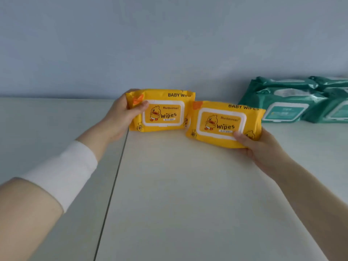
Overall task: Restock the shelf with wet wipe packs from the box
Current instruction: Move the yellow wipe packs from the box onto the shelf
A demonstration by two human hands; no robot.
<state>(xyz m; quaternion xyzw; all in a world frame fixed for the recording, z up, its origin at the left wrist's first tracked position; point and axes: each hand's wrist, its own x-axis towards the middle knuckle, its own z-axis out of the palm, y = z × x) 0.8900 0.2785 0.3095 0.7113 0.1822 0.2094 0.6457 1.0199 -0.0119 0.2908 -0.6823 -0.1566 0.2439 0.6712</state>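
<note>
Two yellow baby wipe packs with a duck picture are held over the white shelf top [169,185]. My left hand [120,117] grips the left yellow pack [165,112] by its left end, thumb on the front. My right hand [263,149] holds the right yellow pack [224,123] by its lower right corner, thumb on the lid. The two packs sit side by side, their inner ends touching or nearly so. Whether they rest on the surface or hover just above it I cannot tell. The box is out of view.
Several green wipe packs [293,102] are stacked at the back right against the pale blue wall [169,44]. A dark seam [113,185] runs front to back through the shelf top left of centre.
</note>
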